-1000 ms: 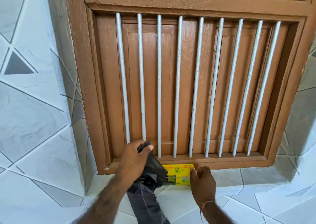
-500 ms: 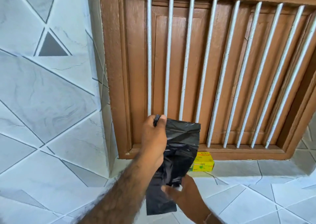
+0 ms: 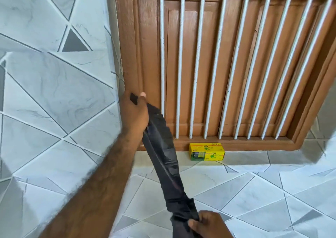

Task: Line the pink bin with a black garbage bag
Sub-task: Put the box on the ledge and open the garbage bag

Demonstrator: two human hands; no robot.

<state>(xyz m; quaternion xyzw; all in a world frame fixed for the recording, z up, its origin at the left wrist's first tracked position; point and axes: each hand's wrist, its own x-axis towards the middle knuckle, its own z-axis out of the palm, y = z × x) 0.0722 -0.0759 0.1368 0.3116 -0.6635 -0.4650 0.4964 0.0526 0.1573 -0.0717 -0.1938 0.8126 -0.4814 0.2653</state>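
A folded black garbage bag [image 3: 164,157] stretches diagonally between my two hands. My left hand [image 3: 133,113] grips its upper end in front of the wooden window frame, thumb up. Low at the frame's bottom edge, my right hand [image 3: 209,225] is closed around the bag's lower end. A yellow bin-bag box [image 3: 207,152] lies on the tiled ledge under the window, apart from the bag. The pink bin is not in view.
A brown wooden window [image 3: 236,65] with white vertical bars fills the upper right. White and grey marbled tiles [image 3: 54,92] cover the wall at left and the ledge below.
The bag has been pulled away from the yellow box and drawn out long. My right hand left the box, took the bag's lower end and dropped lower; my left hand rose.
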